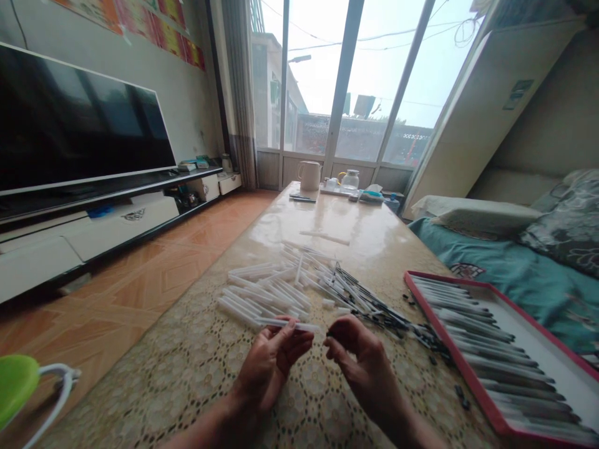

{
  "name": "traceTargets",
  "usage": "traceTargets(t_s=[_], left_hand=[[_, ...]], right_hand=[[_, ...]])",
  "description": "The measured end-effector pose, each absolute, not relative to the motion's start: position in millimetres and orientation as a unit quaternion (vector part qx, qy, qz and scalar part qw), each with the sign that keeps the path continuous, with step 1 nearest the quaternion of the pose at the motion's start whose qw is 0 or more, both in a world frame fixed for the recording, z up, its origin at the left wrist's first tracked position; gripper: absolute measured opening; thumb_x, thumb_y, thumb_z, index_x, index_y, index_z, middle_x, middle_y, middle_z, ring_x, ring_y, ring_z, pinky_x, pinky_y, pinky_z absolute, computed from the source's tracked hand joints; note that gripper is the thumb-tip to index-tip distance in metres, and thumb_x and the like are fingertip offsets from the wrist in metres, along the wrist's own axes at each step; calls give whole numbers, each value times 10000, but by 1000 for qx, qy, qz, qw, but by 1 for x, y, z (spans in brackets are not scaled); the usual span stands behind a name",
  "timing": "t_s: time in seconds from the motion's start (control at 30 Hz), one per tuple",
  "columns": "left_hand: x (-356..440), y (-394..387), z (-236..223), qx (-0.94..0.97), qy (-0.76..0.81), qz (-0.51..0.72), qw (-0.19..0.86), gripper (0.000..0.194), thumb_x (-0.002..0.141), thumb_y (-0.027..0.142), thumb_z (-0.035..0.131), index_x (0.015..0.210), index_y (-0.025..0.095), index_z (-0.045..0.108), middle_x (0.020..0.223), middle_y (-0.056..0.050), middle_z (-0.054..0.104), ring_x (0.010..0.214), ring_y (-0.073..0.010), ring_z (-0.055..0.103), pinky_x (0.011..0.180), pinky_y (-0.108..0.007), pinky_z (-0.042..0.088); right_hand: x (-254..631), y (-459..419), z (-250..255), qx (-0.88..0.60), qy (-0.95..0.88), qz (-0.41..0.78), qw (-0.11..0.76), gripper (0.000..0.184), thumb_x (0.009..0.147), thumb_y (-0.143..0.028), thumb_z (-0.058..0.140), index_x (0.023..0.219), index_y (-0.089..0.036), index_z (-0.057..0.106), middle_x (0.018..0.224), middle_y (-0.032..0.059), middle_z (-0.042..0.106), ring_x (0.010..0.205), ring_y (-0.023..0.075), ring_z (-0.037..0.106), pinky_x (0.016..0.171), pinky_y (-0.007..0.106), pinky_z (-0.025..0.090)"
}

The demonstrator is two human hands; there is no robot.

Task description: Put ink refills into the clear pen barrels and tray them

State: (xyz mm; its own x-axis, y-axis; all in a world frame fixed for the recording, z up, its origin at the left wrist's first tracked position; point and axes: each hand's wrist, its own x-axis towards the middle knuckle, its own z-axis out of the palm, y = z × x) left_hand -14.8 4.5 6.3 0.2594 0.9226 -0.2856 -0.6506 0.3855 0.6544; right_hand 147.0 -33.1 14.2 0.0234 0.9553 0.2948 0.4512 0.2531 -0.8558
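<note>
My left hand [276, 352] is closed around a translucent white pen barrel [306, 327], its end pointing to the right. Just right of that end, my right hand [358, 349] pinches a small black pen plug [328, 334], mostly covered by the fingertips. A small gap separates the two pieces. Beyond my left hand lies a loose heap of white pen barrels [262, 290]. To its right is a bundle of thin pen refills [355, 287] with dark tips. Several small black pieces [428, 340] are scattered beside the refills.
A red-edged box [468, 380] on the right holds a row of pens [505, 352]. At the table's far end stand a beige jug [309, 176], a glass pitcher [350, 180] and a tissue pack [371, 194]. A green stool [17, 385] is at the lower left.
</note>
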Motion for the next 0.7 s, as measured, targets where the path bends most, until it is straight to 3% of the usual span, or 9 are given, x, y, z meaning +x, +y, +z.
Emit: traceTargets(t_s=[0.5,0.7], left_hand=[[-11,5,1,268,311,483,774,152,770,172,677,851,165,549,760,-68,746,731,-182,705,749,-306,538],[-11,2,5,286,321,467,773,149,756,214,698,825,156,579,730,-60,734,729,-179,694,735,-306,534]], right_hand=[[142,-32,8,-502,-569,376,532,133,834,-289,596,810,-178,528,664,-11,590,584,129,624,545,222,485],[145,-33,0,-530,-546,416,498,322,877,-447,497,729,-162,519,608,12,607,426,98,572,393,182,400]])
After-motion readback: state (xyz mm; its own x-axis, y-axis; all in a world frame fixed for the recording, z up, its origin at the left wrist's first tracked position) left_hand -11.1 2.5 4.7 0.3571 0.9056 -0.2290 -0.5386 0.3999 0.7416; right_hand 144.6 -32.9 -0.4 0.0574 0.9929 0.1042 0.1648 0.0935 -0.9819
